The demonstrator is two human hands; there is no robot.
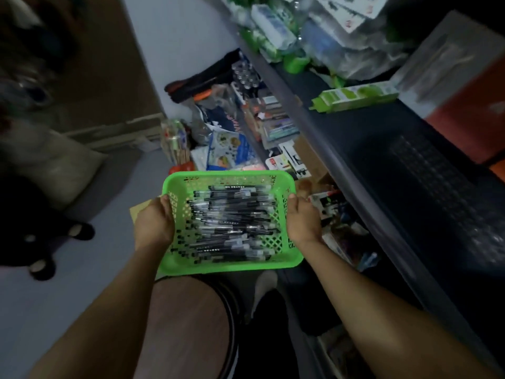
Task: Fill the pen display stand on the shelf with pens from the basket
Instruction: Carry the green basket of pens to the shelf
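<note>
The left hand (154, 224) grips the left long rim of the bright green plastic lattice basket (232, 265), thumb hooked over the edge and the fingers curled out of sight beneath it. Inside the basket lies a loose heap of black-and-clear plastic pens (232, 224), slim, smooth barrels, nearly all with their long axis running side to side, from one hand towards the other. The basket's walls are an open criss-cross mesh with a solid rolled rim, light and a little flexible by the look of it. The right hand (302, 221) holds the opposite rim the same way, thumb on top, fingers wrapped under.

Further right runs the dark blue-grey metal shelf (314, 127), its edge slanting away from the right arm, with a pale green cardboard carton (355, 95) lying flat on it. I can't make out a pen display stand for certain in this dim, blurred view. The shelf sits on the right-hand side, so the right hand is nearer to it. Both hands are taken up carrying, so I'd judge one must let go, or the basket be set down, before any pen can be picked.
</note>
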